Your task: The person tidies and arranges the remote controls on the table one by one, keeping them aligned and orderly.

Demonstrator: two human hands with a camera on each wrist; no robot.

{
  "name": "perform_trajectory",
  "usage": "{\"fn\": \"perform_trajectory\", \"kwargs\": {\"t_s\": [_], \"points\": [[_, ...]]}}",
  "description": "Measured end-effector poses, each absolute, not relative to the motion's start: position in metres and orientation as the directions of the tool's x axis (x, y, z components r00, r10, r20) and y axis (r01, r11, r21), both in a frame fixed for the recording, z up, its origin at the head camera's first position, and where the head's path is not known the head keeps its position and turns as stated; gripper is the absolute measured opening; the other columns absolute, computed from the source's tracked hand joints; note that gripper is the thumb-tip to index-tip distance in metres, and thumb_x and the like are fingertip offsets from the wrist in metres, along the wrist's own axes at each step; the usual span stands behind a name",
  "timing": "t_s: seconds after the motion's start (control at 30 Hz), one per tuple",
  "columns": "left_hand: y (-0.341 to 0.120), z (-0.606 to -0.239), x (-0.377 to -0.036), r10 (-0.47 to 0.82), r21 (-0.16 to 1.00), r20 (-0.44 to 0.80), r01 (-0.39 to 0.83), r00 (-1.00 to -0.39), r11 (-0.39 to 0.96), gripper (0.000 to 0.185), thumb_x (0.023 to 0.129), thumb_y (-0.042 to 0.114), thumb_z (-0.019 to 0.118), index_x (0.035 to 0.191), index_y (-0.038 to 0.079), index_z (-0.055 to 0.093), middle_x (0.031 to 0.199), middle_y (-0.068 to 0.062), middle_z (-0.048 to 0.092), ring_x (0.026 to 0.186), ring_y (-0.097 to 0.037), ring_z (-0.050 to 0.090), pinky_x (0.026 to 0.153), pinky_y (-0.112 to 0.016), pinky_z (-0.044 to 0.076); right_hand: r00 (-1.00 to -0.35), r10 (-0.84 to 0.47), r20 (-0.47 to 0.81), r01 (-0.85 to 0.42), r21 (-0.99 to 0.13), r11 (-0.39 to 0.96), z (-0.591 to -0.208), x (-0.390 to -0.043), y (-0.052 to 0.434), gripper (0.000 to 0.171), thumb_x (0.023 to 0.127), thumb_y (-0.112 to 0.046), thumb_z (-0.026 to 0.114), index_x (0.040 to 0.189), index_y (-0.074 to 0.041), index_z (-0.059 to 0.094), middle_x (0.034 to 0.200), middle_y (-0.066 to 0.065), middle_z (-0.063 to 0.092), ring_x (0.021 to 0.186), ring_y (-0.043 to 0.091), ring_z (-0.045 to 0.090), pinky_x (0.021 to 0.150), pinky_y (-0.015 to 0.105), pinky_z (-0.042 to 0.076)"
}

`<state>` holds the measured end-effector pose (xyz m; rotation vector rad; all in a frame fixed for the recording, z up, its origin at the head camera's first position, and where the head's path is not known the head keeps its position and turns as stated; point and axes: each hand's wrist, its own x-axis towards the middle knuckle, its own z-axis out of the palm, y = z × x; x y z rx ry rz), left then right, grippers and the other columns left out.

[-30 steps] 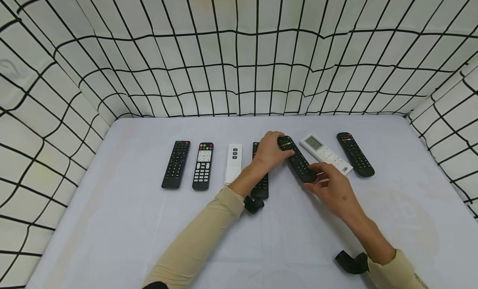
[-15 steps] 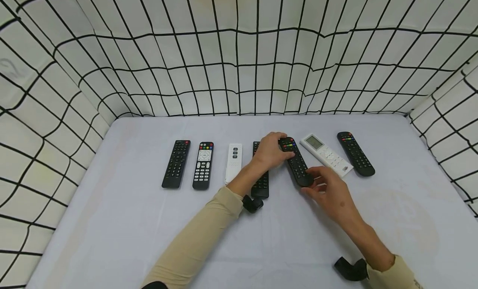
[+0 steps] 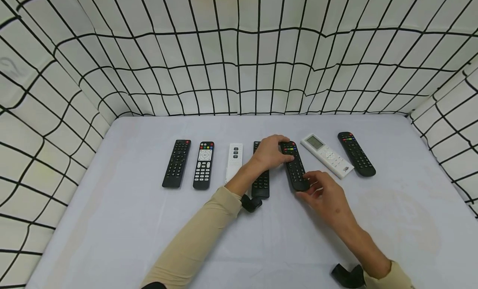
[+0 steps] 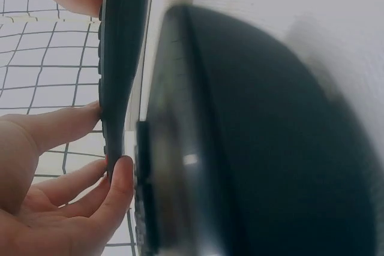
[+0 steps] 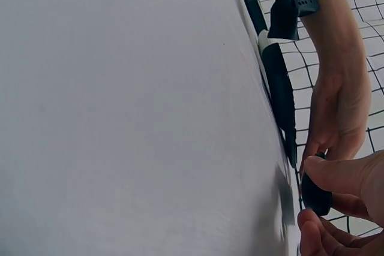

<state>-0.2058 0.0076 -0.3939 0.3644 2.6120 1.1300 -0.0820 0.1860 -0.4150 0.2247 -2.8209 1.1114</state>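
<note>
Between my two hands is a black remote control (image 3: pixel 296 172) with coloured buttons near its top. My left hand (image 3: pixel 269 153) pinches its far end, thumb on the button side. At the near end, the fingers and thumb of my right hand (image 3: pixel 328 197) grip the lower edges. Seen from the left wrist, the remote stands edge-on, slightly over the white cloth. Another black remote (image 3: pixel 260 187) lies partly hidden under my left hand and wrist. To the right of the held one rests a white air conditioner remote (image 3: pixel 328 156) with a small screen.
Further left lie a white remote (image 3: pixel 234 161), a black remote with white buttons (image 3: pixel 203 168) and an all-black remote (image 3: pixel 177 164). One more black remote (image 3: pixel 356 154) lies slanted at far right. White walls with a black grid (image 3: pixel 246 77) enclose the table's back and sides.
The held remote has turned straighter, its near end swinging left and toward me. My right hand moved along with it, and my left hand shifted slightly nearer. The other remotes stayed put.
</note>
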Motion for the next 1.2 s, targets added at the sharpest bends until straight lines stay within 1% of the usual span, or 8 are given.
{"fn": "perform_trajectory", "kwargs": {"t_s": [0.17,0.3,0.43,0.77,0.97,1.2], "points": [[0.008,-0.3929,-0.2055,0.352,0.711,-0.157,0.142,-0.923,0.689,0.058,0.093,0.025,0.081,0.145,0.011,0.061,0.15,-0.012,0.061,0.135,-0.027,0.059,0.114,-0.04,0.048,-0.983,-0.099,0.152,-0.175,-0.65,0.74,-0.4157,-0.0793,0.1828,0.05,0.08,-0.003,0.088,0.124,-0.002,0.064,0.107,0.015,0.067,0.084,0.019,0.067,0.074,0.029,0.059],[0.0083,-0.3931,-0.2049,0.363,0.698,-0.162,0.153,-0.917,0.7,0.058,0.093,0.025,0.08,0.145,0.011,0.06,0.146,-0.012,0.063,0.131,-0.026,0.061,0.112,-0.039,0.049,-0.987,-0.098,0.131,-0.16,-0.647,0.745,-0.4143,-0.0776,0.18,0.049,0.08,-0.003,0.088,0.123,-0.002,0.064,0.105,0.015,0.066,0.083,0.017,0.066,0.073,0.029,0.058],[0.0089,-0.3937,-0.2044,0.377,0.691,-0.171,0.162,-0.91,0.704,0.059,0.093,0.025,0.08,0.146,0.011,0.06,0.146,-0.012,0.063,0.129,-0.026,0.062,0.11,-0.039,0.05,-0.99,-0.099,0.101,-0.142,-0.642,0.754,-0.4136,-0.0757,0.1782,0.049,0.081,-0.004,0.088,0.123,-0.002,0.063,0.104,0.014,0.066,0.082,0.016,0.065,0.073,0.028,0.058],[0.0115,-0.3955,-0.2042,0.393,0.672,-0.179,0.18,-0.902,0.718,0.059,0.094,0.023,0.079,0.147,0.009,0.059,0.152,-0.011,0.059,0.141,-0.027,0.056,0.118,-0.039,0.045,-0.99,-0.111,0.088,-0.141,-0.618,0.773,-0.4161,-0.0747,0.1785,0.049,0.08,-0.005,0.089,0.122,-0.002,0.064,0.1,0.012,0.066,0.08,0.015,0.062,0.071,0.026,0.056],[0.0129,-0.3965,-0.2035,0.393,0.678,-0.185,0.173,-0.901,0.715,0.059,0.094,0.022,0.079,0.147,0.009,0.058,0.154,-0.011,0.058,0.143,-0.027,0.054,0.12,-0.039,0.044,-0.991,-0.107,0.081,-0.135,-0.613,0.778,-0.4168,-0.0752,0.1791,0.048,0.08,-0.005,0.089,0.121,-0.003,0.064,0.099,0.011,0.066,0.08,0.015,0.061,0.072,0.028,0.057],[0.0125,-0.3976,-0.2019,0.382,0.648,-0.212,0.163,-0.899,0.744,0.059,0.095,0.023,0.078,0.148,0.009,0.057,0.153,-0.01,0.058,0.144,-0.026,0.054,0.12,-0.037,0.043,-0.992,-0.111,0.052,-0.119,-0.64,0.759,-0.4158,-0.0746,0.177,0.046,0.082,-0.007,0.088,0.122,-0.005,0.063,0.101,0.011,0.066,0.081,0.015,0.06,0.073,0.028,0.056]]}}
